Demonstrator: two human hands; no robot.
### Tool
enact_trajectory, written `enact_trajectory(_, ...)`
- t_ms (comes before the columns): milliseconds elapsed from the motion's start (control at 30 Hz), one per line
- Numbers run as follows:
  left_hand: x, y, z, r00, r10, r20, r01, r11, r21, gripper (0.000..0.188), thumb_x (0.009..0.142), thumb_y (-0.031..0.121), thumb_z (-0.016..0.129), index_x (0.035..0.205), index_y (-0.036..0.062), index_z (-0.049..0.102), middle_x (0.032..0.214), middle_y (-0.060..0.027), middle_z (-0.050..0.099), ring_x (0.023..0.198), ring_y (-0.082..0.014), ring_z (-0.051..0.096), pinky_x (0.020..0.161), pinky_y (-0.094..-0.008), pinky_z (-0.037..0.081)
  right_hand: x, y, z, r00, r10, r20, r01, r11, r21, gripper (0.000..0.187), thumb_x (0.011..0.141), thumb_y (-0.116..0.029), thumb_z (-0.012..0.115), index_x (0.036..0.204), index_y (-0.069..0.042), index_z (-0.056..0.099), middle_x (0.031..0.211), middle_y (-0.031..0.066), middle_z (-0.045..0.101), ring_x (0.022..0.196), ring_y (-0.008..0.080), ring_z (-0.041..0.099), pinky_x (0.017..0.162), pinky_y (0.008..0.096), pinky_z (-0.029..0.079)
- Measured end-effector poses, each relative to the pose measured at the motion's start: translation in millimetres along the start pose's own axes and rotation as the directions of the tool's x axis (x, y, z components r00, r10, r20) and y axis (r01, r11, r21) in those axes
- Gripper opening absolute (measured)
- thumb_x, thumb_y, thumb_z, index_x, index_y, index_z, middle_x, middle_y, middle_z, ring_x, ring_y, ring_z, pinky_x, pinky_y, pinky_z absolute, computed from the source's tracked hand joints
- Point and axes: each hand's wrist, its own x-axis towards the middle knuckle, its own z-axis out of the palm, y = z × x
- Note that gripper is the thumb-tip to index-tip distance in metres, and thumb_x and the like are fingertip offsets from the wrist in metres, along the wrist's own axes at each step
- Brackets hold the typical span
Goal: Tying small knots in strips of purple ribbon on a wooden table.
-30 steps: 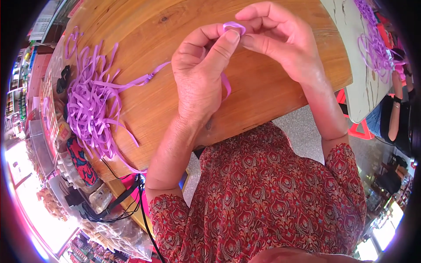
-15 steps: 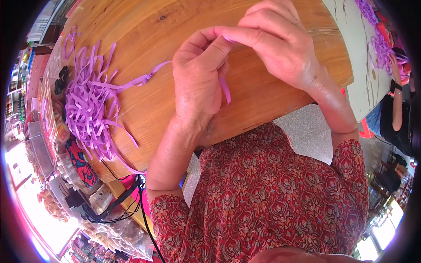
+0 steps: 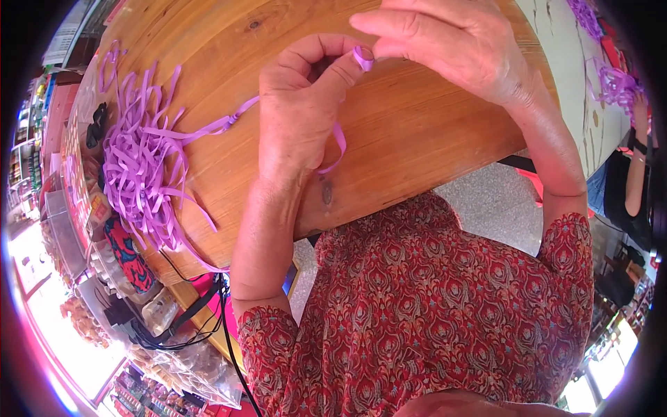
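My left hand point(image 3: 299, 104) pinches a purple ribbon between thumb and forefinger above the wooden table point(image 3: 431, 132). A small loop of the ribbon point(image 3: 362, 60) stands up at the fingertips. Its loose tail curls down below the palm, and its other side runs left through a knot point(image 3: 228, 123) to a heap of purple ribbon point(image 3: 142, 181) at the table's left. Just right of the loop is my right hand point(image 3: 451, 48), fingers stretched out and apart. One of its lower fingertips is close to the loop; whether it touches I cannot tell.
Cables point(image 3: 222, 306), a red-and-blue patterned pouch point(image 3: 128, 257) and plastic bags point(image 3: 201, 375) crowd the left edge. At far right, another person's arm point(image 3: 636, 170) reaches to more purple ribbon point(image 3: 615, 87) on a white marbled table point(image 3: 577, 111).
My right hand has drawn away to the right and its fingers have spread. My left hand has shifted slightly left, and a ribbon loop now shows at its fingertips.
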Motion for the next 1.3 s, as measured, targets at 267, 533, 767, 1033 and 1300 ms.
enact_trajectory(267, -0.9, -6.5, 9.8, 0.992, 0.111, -0.062, -0.105, 0.991, 0.087, 0.008, 0.087, 0.005, 0.059, 0.091, -0.0027, 0.058, 0.078, 0.001, 0.058, 0.07, -0.0031, 0.05, 0.062, -0.0162, 0.041, -13.8, -5.6, 13.0, 0.955, 0.266, -0.133, -0.264, 0.964, 0.031, 0.026, 0.066, -0.014, 0.077, 0.086, -0.006, 0.064, 0.076, 0.0052, 0.059, 0.071, 0.0211, 0.057, 0.063, 0.0311, 0.043)
enact_trajectory(533, -1.2, -9.1, 11.0, 0.992, 0.109, -0.06, -0.105, 0.992, 0.067, 0.01, 0.087, 0.005, 0.058, 0.092, -0.0028, 0.057, 0.079, 0.0012, 0.056, 0.071, -0.003, 0.049, 0.063, -0.0164, 0.042, -15.3, -12.8, 20.1, 0.914, 0.4, -0.069, -0.384, 0.907, 0.174, 0.01, 0.074, -0.006, 0.069, 0.081, -0.006, 0.062, 0.076, 0.0066, 0.058, 0.073, 0.0216, 0.059, 0.064, 0.0296, 0.046)
enact_trajectory(767, -3.4, -6.7, 8.8, 0.999, -0.029, 0.04, 0.037, 0.977, -0.212, 0.01, 0.088, 0.009, 0.058, 0.093, 0.0, 0.057, 0.076, 0.003, 0.054, 0.063, -0.002, 0.043, 0.053, -0.017, 0.035, -23.6, -8.6, 31.5, 0.601, 0.768, 0.223, -0.716, 0.394, 0.576, 0.008, 0.077, -0.002, 0.065, 0.085, -0.003, 0.061, 0.078, 0.0092, 0.059, 0.076, 0.0199, 0.06, 0.063, 0.0255, 0.046)
enact_trajectory(1033, -1.3, -16.9, 10.0, 0.988, -0.111, 0.109, 0.154, 0.806, -0.572, 0.01, 0.089, 0.012, 0.057, 0.094, 0.0032, 0.058, 0.071, 0.003, 0.051, 0.056, -0.0046, 0.034, 0.049, -0.02, 0.027, -34.5, -0.4, 53.2, 0.607, 0.689, 0.395, -0.533, -0.016, 0.846, 0.013, 0.084, -0.013, 0.061, 0.086, -0.001, 0.059, 0.078, -0.0007, 0.056, 0.073, 0.0068, 0.052, 0.07, 0.0215, 0.042)
enact_trajectory(1300, 0.6, -22.8, 7.9, 0.976, -0.094, 0.195, 0.199, 0.742, -0.64, 0.014, 0.088, 0.016, 0.059, 0.095, 0.0031, 0.059, 0.069, 0.0039, 0.048, 0.055, -0.0051, 0.032, 0.049, -0.0204, 0.026, -30.7, -6.6, 48.1, 0.619, 0.722, 0.31, -0.559, 0.128, 0.819, 0.012, 0.083, -0.013, 0.062, 0.086, -0.002, 0.06, 0.077, -0.0012, 0.058, 0.076, 0.0065, 0.053, 0.071, 0.0216, 0.043)
